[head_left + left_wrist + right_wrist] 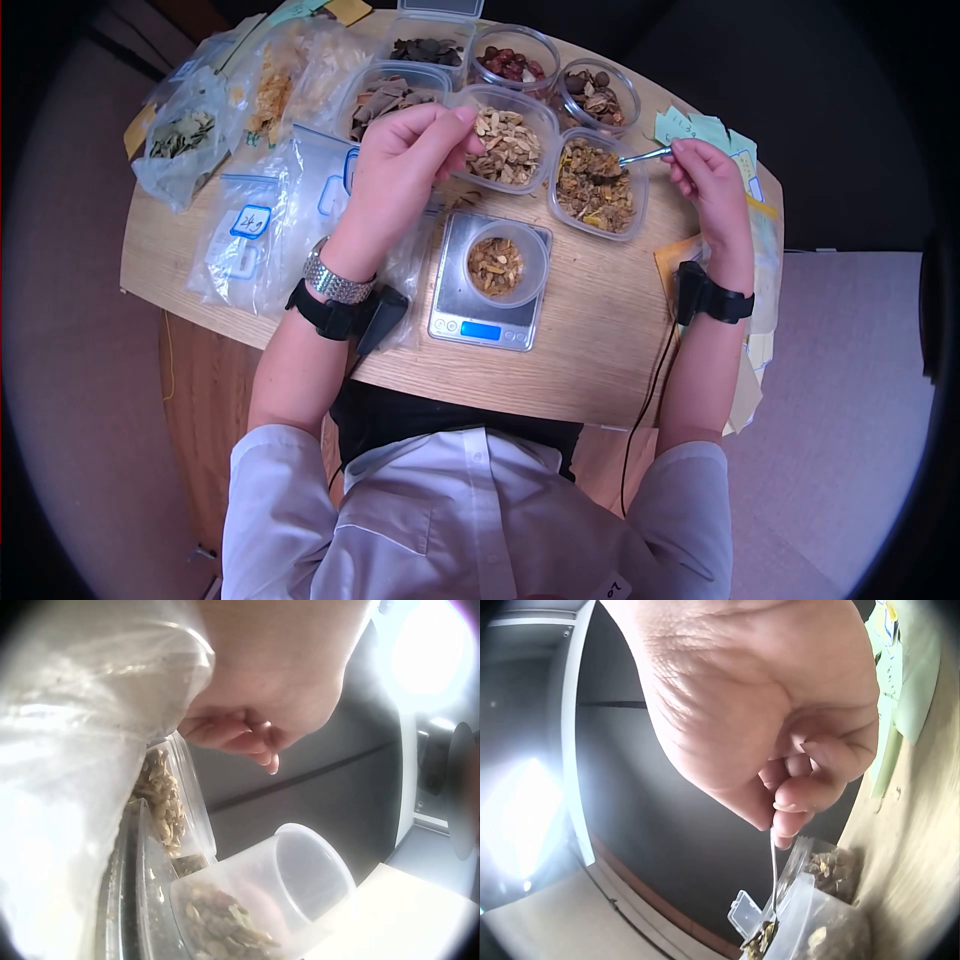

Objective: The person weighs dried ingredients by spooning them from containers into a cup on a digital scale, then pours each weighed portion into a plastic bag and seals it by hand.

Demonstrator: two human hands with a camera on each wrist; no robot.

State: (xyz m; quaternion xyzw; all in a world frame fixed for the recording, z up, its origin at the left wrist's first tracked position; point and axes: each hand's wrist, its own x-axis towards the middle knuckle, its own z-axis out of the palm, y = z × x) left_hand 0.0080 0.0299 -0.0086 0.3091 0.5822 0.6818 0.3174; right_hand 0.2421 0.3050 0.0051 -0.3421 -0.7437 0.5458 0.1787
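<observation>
My right hand point(708, 182) pinches the slim metal handle of a spoon point(645, 156) between thumb and fingers. The spoon's far end is hidden among yellow-brown dried herb pieces point(592, 200) in a clear plastic box point(612, 236). My left hand point(405, 165) hangs loosely curled above a box of pale dried slices point(512, 150), and nothing shows in its fingers. Between my forearms, a translucent round cup point(538, 270) with some mixed herb pieces stands on a silver digital scale point(450, 290) with a lit blue display. In the left wrist view the cup point(315, 862) appears below the left hand point(232, 739).
Behind stand containers of brown bark strips point(392, 100), dark pieces point(428, 50), red dried fruits point(510, 62) and brown pieces point(598, 100). Clear plastic bags point(260, 255), some holding herbs, cover the left side. Green paper slips point(690, 128) lie at the right edge.
</observation>
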